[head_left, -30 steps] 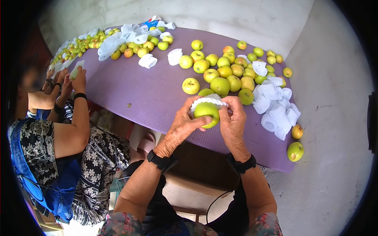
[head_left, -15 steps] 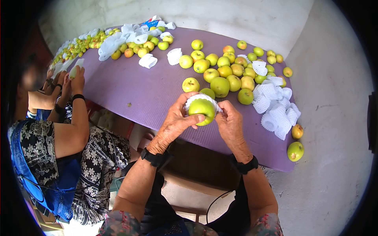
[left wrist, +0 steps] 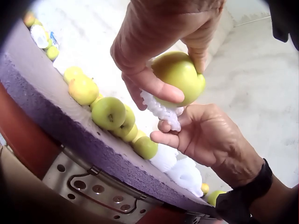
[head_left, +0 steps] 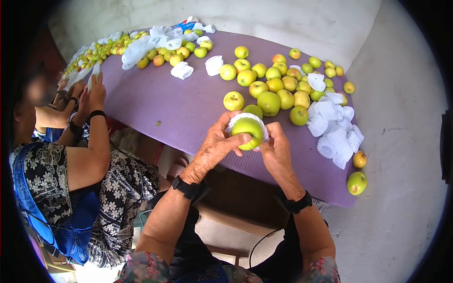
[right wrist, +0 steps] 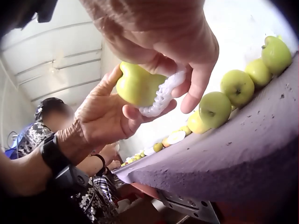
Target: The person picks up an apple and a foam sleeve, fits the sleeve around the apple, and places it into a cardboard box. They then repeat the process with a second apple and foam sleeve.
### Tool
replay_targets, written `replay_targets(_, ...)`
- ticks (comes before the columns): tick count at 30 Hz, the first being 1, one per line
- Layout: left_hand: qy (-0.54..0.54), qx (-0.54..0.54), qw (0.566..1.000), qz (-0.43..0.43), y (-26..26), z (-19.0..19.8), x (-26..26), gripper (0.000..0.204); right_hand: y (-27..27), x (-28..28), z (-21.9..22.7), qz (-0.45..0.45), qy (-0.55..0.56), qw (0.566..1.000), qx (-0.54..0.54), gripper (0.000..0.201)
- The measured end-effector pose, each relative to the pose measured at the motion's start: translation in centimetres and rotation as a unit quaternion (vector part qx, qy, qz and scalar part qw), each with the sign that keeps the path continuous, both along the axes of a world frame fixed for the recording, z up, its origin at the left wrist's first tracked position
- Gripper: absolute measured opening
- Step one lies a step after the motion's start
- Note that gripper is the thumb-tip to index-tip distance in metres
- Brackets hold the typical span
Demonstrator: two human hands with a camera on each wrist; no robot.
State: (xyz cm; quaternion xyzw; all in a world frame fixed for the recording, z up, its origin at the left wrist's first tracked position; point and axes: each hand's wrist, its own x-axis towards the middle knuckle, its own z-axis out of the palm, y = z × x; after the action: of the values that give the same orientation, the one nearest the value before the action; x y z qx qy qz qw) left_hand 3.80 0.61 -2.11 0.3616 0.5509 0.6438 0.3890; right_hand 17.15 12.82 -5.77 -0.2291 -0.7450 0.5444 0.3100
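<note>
A green apple [head_left: 247, 130] is held above the near table edge, partly wrapped in a white foam net sleeve [right wrist: 163, 97]. My left hand [head_left: 218, 144] grips the apple, its thumb across the front and its fingers around the far side. On the other side, my right hand [head_left: 275, 147] pinches the edge of the foam net between thumb and fingers. In the left wrist view the net [left wrist: 161, 111] covers the apple's lower part, while its upper green skin [left wrist: 180, 74] is bare.
Loose apples [head_left: 269, 104] spread over the purple table [head_left: 188, 113]. Crumpled foam nets [head_left: 336, 141] lie at the right. More apples and nets are heaped at the far left, where another person [head_left: 80, 160] sits. A wall [head_left: 396, 118] borders the table's right side.
The apple first shifted left with both hands, then slightly right. My right fingers have moved along the net's edge, and the net now sits more closely around the apple.
</note>
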Motion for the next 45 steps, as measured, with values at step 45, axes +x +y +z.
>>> replay_targets(45, 0.22, -0.018, 0.944, 0.246, 1.2, -3.0, 2.8, 0.039, -1.4, -0.9, 0.6, 0.118, 0.212, 0.936, -0.256, 0.083)
